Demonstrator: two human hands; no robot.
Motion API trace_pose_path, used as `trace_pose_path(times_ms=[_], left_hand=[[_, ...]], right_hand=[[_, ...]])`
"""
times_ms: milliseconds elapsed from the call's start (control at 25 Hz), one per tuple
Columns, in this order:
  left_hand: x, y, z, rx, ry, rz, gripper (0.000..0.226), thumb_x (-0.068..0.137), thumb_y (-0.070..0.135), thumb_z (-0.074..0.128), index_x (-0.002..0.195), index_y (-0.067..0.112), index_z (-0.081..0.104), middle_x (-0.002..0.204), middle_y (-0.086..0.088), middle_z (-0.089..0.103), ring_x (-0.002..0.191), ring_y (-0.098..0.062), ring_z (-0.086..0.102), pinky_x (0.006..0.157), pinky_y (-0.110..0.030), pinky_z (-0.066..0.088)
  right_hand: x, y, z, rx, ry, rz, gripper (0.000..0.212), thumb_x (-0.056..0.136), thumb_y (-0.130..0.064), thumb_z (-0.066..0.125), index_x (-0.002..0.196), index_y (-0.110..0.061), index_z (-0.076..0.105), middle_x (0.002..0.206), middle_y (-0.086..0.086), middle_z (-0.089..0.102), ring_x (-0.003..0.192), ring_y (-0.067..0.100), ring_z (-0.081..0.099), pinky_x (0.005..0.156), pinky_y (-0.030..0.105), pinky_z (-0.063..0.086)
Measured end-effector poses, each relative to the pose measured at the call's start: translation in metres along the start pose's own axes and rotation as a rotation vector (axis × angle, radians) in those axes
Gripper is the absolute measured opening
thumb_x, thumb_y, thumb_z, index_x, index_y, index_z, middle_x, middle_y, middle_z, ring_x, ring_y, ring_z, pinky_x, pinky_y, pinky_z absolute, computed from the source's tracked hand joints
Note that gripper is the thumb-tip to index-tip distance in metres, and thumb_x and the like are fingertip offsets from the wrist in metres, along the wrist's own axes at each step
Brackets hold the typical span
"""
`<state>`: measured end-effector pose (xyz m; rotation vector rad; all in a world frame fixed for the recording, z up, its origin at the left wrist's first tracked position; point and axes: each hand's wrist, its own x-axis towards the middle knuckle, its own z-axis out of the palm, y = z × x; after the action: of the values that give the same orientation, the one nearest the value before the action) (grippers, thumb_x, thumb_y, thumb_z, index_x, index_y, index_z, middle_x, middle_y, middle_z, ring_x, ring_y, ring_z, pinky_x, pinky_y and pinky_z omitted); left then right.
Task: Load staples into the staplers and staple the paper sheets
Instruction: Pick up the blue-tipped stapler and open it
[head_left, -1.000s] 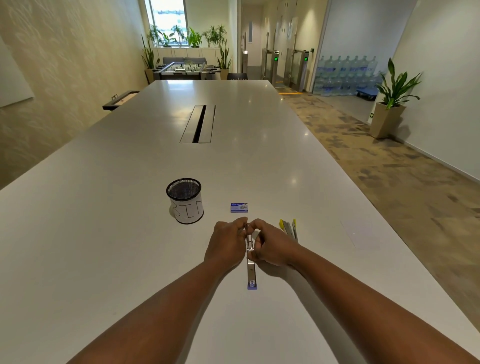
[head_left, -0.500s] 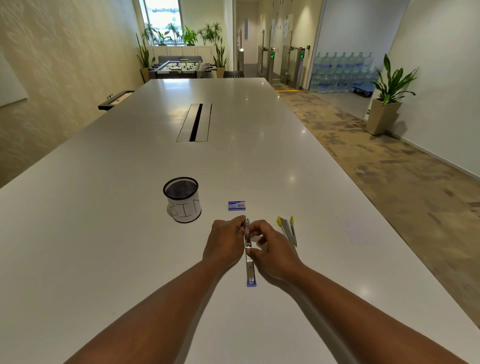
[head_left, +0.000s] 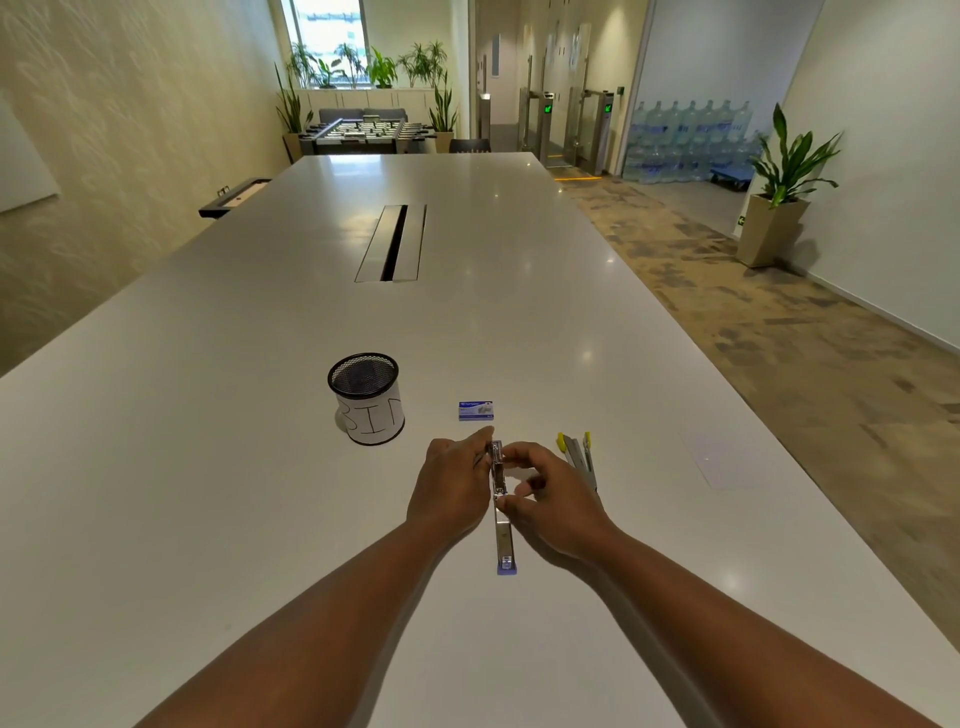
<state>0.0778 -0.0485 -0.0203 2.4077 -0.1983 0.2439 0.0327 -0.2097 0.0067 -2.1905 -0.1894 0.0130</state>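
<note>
Chrome stapler (head_left: 503, 525) lies opened flat on your white table (head_left: 208, 467), pointing away from you. Your left hand (head_left: 449, 493) and right hand (head_left: 558, 506) pinch its far half from either side. Just beyond sits a blue staple box (head_left: 475, 410), a bin (head_left: 368, 399) to its left, a yellow stapler (head_left: 576, 457) right.

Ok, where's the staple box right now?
In the head view the small blue staple box lies flat on the white table, just beyond the left hand, between the mesh bin and the yellow-tipped stapler.
</note>
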Motion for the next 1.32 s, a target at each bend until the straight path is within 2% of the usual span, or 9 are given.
trace_pose_path(times_ms=[120,280,400,480,560,760,960,1120,1320], left_hand=[[0.001,0.001,-0.003,-0.032,-0.029,-0.013,0.036,0.101,0.028,0.046,0.137,0.034,0.052,0.107,-0.004,0.065,0.113,-0.023,0.06,0.083,-0.036,0.054],[0.005,0.002,-0.005,-0.062,0.034,-0.045,0.043,0.098,0.012,0.053,0.14,0.018,0.054,0.138,-0.005,0.059,0.127,-0.022,0.054,0.104,-0.034,0.047],[0.016,0.004,-0.008,-0.151,0.068,-0.103,0.033,0.097,0.006,0.056,0.129,0.013,0.06,0.13,-0.003,0.055,0.11,-0.013,0.054,0.084,-0.002,0.033],[0.029,0.002,-0.013,-0.183,0.097,-0.126,0.035,0.096,0.004,0.056,0.129,0.013,0.061,0.123,0.0,0.051,0.106,-0.014,0.054,0.074,0.0,0.032],[0.043,-0.002,-0.017,-0.144,0.09,-0.117,0.041,0.096,0.006,0.059,0.136,0.013,0.058,0.127,-0.001,0.047,0.107,-0.011,0.05,0.081,-0.007,0.033],[0.073,-0.018,-0.01,-0.133,-0.021,-0.111,0.057,0.092,0.016,0.069,0.146,0.016,0.049,0.129,0.005,0.036,0.107,-0.006,0.048,0.078,0.001,0.036],[0.09,-0.03,0.0,-0.117,-0.037,-0.016,0.051,0.086,0.024,0.076,0.135,0.019,0.063,0.109,0.004,0.045,0.101,-0.016,0.056,0.094,-0.031,0.049],[0.089,-0.032,0.002,-0.046,-0.003,0.099,0.023,0.09,0.028,0.069,0.113,0.023,0.073,0.097,0.005,0.052,0.089,-0.018,0.055,0.077,-0.033,0.048],[0.086,-0.029,-0.001,-0.032,-0.002,0.105,0.017,0.09,0.024,0.069,0.107,0.019,0.072,0.103,0.0,0.063,0.095,-0.021,0.058,0.081,-0.038,0.049]], right_hand=[[0.004,0.0,0.0,0.044,0.045,0.055,0.039,0.073,-0.047,0.065,0.112,-0.049,0.058,0.109,-0.025,0.069,0.083,0.005,0.068,0.089,0.045,0.058],[0.016,-0.001,0.002,0.056,0.097,0.113,0.038,0.083,-0.019,0.06,0.12,-0.029,0.063,0.108,-0.012,0.068,0.104,0.01,0.067,0.096,0.042,0.054],[0.032,-0.004,-0.003,-0.032,0.116,0.107,0.031,0.091,-0.011,0.059,0.121,-0.018,0.066,0.103,-0.004,0.071,0.105,0.014,0.067,0.093,0.034,0.052],[0.046,-0.009,-0.007,-0.111,0.149,0.071,0.026,0.092,-0.013,0.062,0.117,-0.017,0.069,0.099,-0.001,0.073,0.093,0.015,0.067,0.084,0.03,0.05],[0.063,-0.012,-0.011,-0.192,0.144,0.034,0.026,0.092,-0.016,0.066,0.117,-0.018,0.071,0.1,0.0,0.074,0.09,0.017,0.066,0.08,0.03,0.049],[0.109,-0.012,-0.018,-0.463,-0.001,0.005,0.037,0.095,-0.02,0.061,0.132,-0.016,0.063,0.12,0.007,0.07,0.11,0.027,0.063,0.09,0.041,0.052],[0.144,-0.006,-0.014,-0.501,-0.155,0.053,0.048,0.089,-0.022,0.074,0.133,-0.014,0.059,0.122,0.008,0.068,0.114,0.029,0.061,0.095,0.041,0.051],[0.157,0.0,-0.014,-0.358,-0.185,0.068,0.051,0.086,-0.024,0.076,0.135,-0.021,0.06,0.124,0.005,0.068,0.114,0.024,0.063,0.097,0.037,0.05],[0.158,0.004,-0.017,-0.294,-0.191,0.085,0.031,0.079,-0.022,0.08,0.11,-0.022,0.074,0.103,-0.002,0.071,0.094,0.019,0.064,0.084,0.036,0.053]])
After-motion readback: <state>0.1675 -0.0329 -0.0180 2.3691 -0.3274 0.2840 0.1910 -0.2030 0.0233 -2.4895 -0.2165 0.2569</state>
